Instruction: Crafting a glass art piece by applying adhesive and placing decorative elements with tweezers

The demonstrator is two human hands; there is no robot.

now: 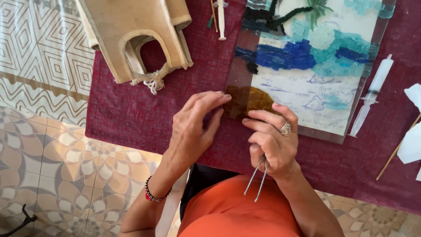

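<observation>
On the clear glass mosaic panel [307, 94], black, blue and turquoise pieces fill the 12 o'clock half; amber begins at 7 o'clock, the sketched paper elsewhere bare. The right hand [274, 140] clenches thin metal tweezers [258, 177]; the left hand [195, 127], fingers loose, touches the amber corner [250, 100].

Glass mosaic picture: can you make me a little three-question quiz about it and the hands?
1. True or false: the right hand holds metal tweezers.
2. Which colour are the glass pieces under the fingertips on the mosaic panel: A amber, B pink, C white?
3. What lies on the maroon cloth just right of the panel?

Key: 1 true. 2 A, the amber glass pieces; the left hand reaches there too. 3 A clear syringe.
</observation>
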